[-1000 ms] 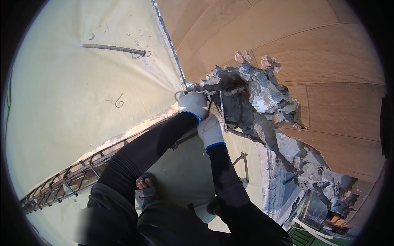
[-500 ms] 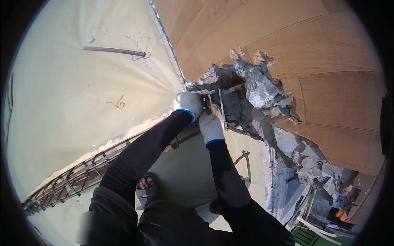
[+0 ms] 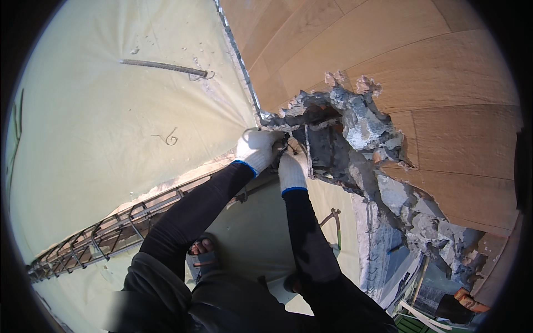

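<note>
My left hand (image 3: 257, 149), in a white knit glove with a blue cuff, is closed at the edge of a hole (image 3: 325, 141) broken into the concrete. My right hand (image 3: 293, 169), gloved alike, reaches up beside it with bent fingers. The fingertips meet around dark steel bars at the hole's left side; what they grip is hidden. Thin dark wire (image 3: 294, 145) shows by the right fingers. A cage of reinforcing bars (image 3: 100, 236) runs from the lower left up toward my hands. Inside the hole, a light upright bar (image 3: 308, 145) stands just right of my right hand.
Pale sheeting (image 3: 83, 139) covers the left side, with a ribbed bar (image 3: 164, 67) and a curl of wire (image 3: 171, 137) there. Wood-look boards (image 3: 449, 72) spread at right above jagged concrete (image 3: 394, 194). A hooked tool with a green part (image 3: 336, 216) is right of my right forearm.
The view has shifted slightly, so the surroundings sit a little farther right and lower. My left hand has turned slightly, and the right has dropped a little relative to the hole. Both stay there.
</note>
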### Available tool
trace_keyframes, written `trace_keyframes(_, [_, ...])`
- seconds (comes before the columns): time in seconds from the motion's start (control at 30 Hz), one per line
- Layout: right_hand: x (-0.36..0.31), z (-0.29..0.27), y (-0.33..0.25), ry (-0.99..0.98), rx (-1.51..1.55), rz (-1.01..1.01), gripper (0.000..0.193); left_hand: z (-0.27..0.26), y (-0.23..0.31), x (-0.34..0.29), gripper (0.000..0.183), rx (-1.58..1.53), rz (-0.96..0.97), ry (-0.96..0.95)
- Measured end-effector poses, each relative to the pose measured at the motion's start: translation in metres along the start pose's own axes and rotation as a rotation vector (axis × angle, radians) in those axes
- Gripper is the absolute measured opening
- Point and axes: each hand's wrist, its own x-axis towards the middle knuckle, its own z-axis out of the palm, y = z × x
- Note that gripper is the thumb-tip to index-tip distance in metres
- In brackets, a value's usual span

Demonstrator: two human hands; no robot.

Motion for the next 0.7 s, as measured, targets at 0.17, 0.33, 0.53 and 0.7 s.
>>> trace_keyframes(0.17, [-0.013,0.006,-0.021,-0.047,-0.027,0.103,0.029,0.008,-0.009,0.018,0.021,0.302,0.066,-0.165])
trace_keyframes(0.33, [-0.019,-0.002,-0.033,-0.057,0.268,0.142,0.029,0.014,0.022,0.043,0.023,0.426,-0.039,-0.210])
trace_keyframes(0.53, [-0.003,0.011,-0.004,-0.040,0.079,0.037,0.039,0.037,0.001,0.062,0.028,0.320,-0.029,-0.352])
trace_keyframes(0.7, [0.026,0.005,0.052,0.058,0.143,-0.041,0.038,0.048,0.011,0.054,0.029,0.205,-0.107,-0.226])
